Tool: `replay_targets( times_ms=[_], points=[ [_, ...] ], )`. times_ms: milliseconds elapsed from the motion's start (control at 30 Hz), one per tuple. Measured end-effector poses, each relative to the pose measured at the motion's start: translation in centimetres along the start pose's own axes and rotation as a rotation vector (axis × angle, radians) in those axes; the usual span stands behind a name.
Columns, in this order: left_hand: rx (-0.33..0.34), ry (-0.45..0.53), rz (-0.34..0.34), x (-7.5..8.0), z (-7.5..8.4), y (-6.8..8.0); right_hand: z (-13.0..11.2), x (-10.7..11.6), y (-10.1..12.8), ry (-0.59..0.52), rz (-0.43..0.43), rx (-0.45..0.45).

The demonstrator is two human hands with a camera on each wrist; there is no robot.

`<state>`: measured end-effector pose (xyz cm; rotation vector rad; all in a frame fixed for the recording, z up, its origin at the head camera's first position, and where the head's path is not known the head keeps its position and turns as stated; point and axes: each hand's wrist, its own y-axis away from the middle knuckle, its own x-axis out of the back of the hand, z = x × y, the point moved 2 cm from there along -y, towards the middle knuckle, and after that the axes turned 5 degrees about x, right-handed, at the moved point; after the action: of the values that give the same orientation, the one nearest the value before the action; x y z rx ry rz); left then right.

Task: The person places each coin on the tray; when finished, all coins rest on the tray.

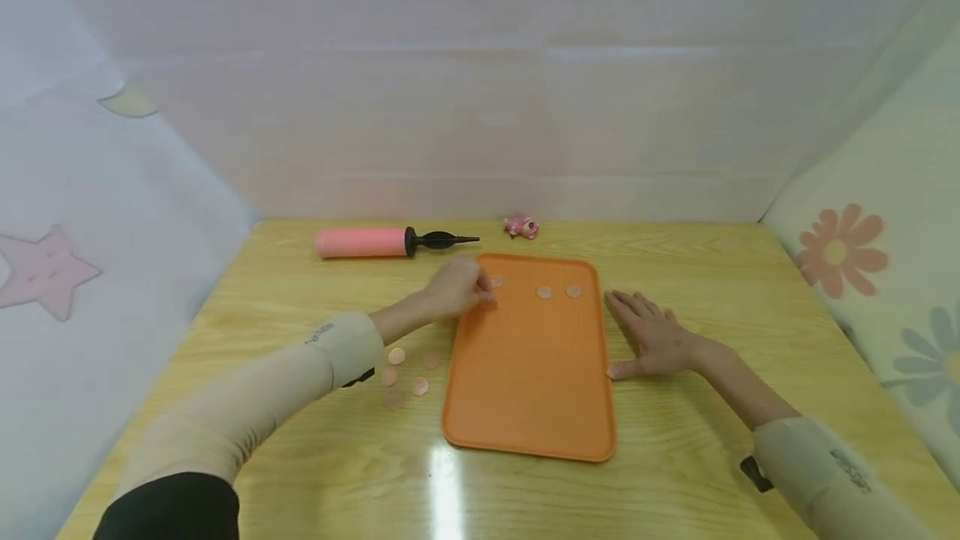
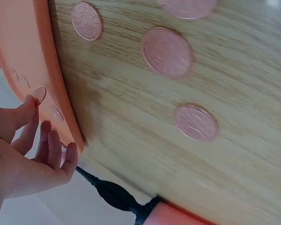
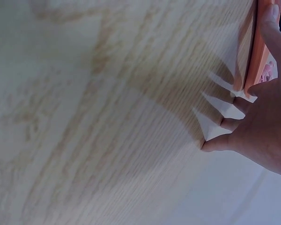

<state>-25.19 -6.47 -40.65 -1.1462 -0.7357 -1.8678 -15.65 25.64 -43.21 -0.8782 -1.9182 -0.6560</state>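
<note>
**Two hands at an orange tray on a pale wooden bench**

A light wooden bench (image 1: 300,457) with a visible grain fills the lower scene, with a bright streak of reflected light near its front edge. Soft fabric walls enclose it: plain pale cloth behind, a pink star print on the left, large flower prints on the right.

An orange tray (image 1: 528,382) lies lengthwise in the middle of the bench. Near its far end three small coppery coins sit in a row (image 1: 544,292).

The left hand (image 1: 457,288) reaches over the tray's far left corner. In the left wrist view its thumb and forefinger pinch a coin (image 2: 38,94) just above the tray floor, the other fingers (image 2: 51,147) loosely curled beside the rim.

The right hand (image 1: 651,333) lies flat on the bench just right of the tray, fingers straight and spread, holding nothing (its thumb touches the tray's edge).

More loose coins (image 1: 397,355) lie on the bench left of the tray, close to the left forearm. Both arms wear beige sleeves.

At the back, a pink hand pump (image 1: 362,242) with a black nozzle lies on its side, well apart from the tray. A small pink object (image 1: 521,227) sits near the rear edge; its form is too small to tell.
</note>
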Motion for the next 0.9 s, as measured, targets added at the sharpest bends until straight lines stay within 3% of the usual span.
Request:
replay_targets(
  times_ms=[167, 300, 533, 667, 900],
  points=[
    [-0.006, -0.005, 0.012, -1.1, 0.1, -0.5, -0.3, 0.0, 0.0, -0.006, 0.002, -0.017],
    [-0.002, 0.045, -0.001, -1.2, -0.3, 0.4, -0.7, -0.2, -0.4, -0.007, -0.007, -0.005],
    [-0.034, 0.028, 0.062, -0.1, -1.4, 2.3, -0.8, -0.1, -1.1, 0.011, -0.025, 0.02],
    [0.016, -0.072, 0.025, 1.4, -2.0, 5.1, -0.5, 0.2, -1.2, 0.029, -0.035, 0.033],
    [0.122, -0.393, -0.102, 3.0, -2.8, 12.3, 0.2, 0.5, 0.0, 0.032, -0.032, 0.012]
  ],
)
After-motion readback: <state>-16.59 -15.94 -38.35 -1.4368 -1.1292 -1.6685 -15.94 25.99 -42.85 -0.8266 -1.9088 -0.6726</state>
